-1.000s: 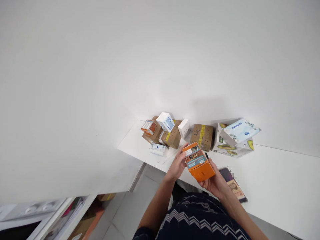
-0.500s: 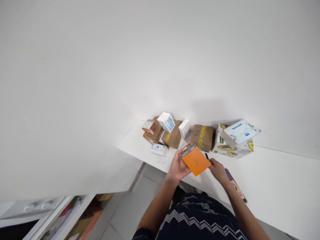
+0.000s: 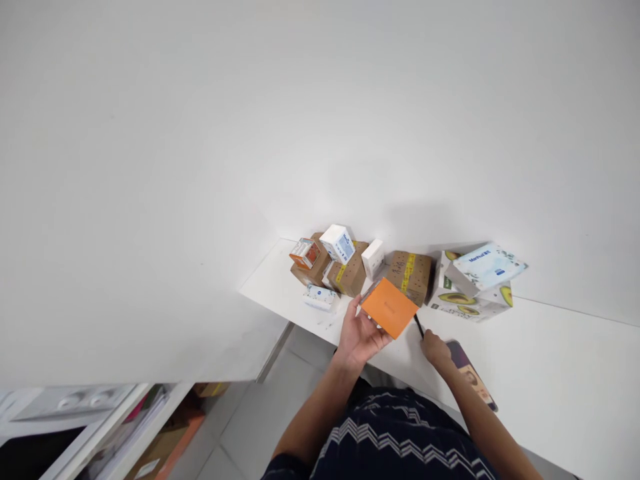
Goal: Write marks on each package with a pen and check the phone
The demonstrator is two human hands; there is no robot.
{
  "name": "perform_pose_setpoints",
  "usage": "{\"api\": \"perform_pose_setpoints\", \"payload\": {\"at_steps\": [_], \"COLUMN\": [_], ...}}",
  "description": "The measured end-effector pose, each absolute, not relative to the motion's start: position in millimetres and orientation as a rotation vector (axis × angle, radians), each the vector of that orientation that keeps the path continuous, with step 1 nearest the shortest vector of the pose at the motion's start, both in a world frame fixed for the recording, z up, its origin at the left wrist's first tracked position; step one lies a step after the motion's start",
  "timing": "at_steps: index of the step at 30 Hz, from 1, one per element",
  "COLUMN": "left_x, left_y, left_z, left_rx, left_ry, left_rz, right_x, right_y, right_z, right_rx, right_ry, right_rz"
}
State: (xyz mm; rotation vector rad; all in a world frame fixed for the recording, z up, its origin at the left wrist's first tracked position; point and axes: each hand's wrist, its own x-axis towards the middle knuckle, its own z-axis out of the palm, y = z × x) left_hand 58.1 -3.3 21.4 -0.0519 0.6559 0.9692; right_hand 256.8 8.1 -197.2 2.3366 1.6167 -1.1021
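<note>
An orange box (image 3: 389,307) is held up over the white table (image 3: 550,360), its plain orange face toward me. My left hand (image 3: 361,335) grips it from below and from the left. My right hand (image 3: 436,348) is off the box, down on the table, with its fingers closed around a thin black pen (image 3: 418,325). The pen's tip points toward the box's right corner.
Behind the orange box lie several cartons: brown ones with yellow tape (image 3: 409,276), small white boxes (image 3: 373,257), an avocado-print box (image 3: 467,303) with a tissue pack (image 3: 493,261) on top. A booklet (image 3: 473,375) lies by my right wrist. Shelving (image 3: 125,433) stands at lower left.
The orange box was turned from its printed side to its plain face. My right hand let go of it, dropped to the table and took the black pen; my left keeps the box.
</note>
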Motion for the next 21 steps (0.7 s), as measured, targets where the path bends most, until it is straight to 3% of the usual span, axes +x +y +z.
{"api": "perform_pose_setpoints", "payload": {"at_steps": [7,14,18,21], "left_x": [61,64,66,68], "left_y": [0,-1,-2,-5], "left_z": [25,30,30,27], "left_rx": [-0.139,-0.196,-0.144,-0.005], "left_ry": [0.74,0.782,0.806,0.837], "left_rz": [1.043,1.106,1.142,1.206], "right_x": [251,258,258,253], "right_y": [0,0,-9,-20], "right_z": [-170,-91,-43,-17], "right_rx": [2.548,2.708,2.468,2.294], "right_ry": [1.533,1.573,1.577,1.683], "right_rz": [-1.992,-2.883,-3.522,-3.677]}}
